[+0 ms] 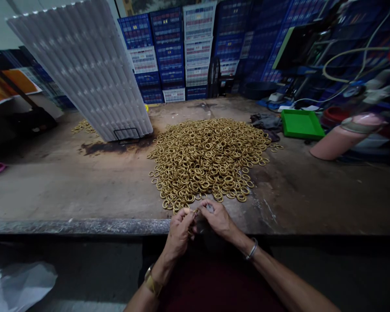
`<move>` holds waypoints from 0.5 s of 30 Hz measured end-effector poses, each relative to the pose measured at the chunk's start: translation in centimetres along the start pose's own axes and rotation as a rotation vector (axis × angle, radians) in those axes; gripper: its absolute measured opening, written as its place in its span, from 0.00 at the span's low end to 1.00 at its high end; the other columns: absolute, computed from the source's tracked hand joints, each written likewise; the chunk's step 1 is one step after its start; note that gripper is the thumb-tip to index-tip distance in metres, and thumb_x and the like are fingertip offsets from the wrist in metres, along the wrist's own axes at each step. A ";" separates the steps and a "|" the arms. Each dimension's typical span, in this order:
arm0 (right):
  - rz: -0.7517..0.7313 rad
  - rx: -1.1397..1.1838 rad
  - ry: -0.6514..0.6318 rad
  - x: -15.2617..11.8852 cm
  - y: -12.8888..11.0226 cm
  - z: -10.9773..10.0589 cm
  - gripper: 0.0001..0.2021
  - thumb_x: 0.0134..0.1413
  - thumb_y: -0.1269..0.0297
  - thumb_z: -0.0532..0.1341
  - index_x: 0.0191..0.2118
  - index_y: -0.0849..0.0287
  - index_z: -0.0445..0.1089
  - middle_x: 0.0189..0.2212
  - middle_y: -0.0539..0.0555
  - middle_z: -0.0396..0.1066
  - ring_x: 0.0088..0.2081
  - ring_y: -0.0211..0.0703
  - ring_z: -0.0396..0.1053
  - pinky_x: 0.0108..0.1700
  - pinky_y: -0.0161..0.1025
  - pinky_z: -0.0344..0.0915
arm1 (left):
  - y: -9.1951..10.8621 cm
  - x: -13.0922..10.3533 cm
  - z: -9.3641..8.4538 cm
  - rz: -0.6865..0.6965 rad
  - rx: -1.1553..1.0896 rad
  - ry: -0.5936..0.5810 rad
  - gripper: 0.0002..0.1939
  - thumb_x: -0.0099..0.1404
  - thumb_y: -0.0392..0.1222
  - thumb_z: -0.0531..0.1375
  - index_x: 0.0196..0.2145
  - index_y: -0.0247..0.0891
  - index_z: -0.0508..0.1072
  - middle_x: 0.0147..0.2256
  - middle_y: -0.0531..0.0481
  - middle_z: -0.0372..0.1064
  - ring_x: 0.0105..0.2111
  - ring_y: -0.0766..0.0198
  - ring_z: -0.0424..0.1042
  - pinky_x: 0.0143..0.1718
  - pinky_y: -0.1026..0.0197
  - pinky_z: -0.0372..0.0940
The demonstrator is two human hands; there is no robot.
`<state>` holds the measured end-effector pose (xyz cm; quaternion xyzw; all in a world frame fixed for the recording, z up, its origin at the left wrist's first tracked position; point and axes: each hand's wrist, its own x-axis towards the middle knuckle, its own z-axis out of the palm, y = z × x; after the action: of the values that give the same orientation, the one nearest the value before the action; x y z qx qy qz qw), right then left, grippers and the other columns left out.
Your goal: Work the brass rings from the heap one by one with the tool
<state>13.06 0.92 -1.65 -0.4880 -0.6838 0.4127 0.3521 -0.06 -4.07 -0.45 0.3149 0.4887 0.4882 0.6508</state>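
Note:
A wide heap of brass-coloured metal rings [204,156] lies on the worn table [84,186]. Just in front of the heap, at the table's front edge, my left hand [179,229] is closed with a ring [195,210] pinched at its fingertips. More brass colour shows below its fingers, partly hidden. My right hand [218,218] meets it from the right, fingers bent around a small dark grey piece, perhaps cloth, that I cannot make out well. Its fingertips are close to the same ring.
A stack of ribbed translucent trays [87,73] leans at the back left. A green tray [302,123], dark cloth [265,121] and a pink cylinder [344,138] stand at the right. Blue and white crates [167,39] line the back. A white bag [19,286] is at lower left.

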 end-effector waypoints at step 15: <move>-0.199 -0.449 -0.173 -1.5 0.6 0.2 0.10 0.40 0.76 0.49 0.27 0.58 0.63 0.21 0.49 0.65 0.25 0.37 0.60 0.28 0.32 0.50 | 0.6 -0.3 0.0 0.088 0.233 0.047 0.16 0.58 0.53 0.54 0.25 0.37 0.62 0.18 0.58 0.57 0.15 0.74 0.54 0.16 0.71 0.52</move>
<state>13.47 -0.44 -2.40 -0.4472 -0.8305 0.2539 0.2138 -0.24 -4.14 0.22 0.3980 0.5429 0.4636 0.5761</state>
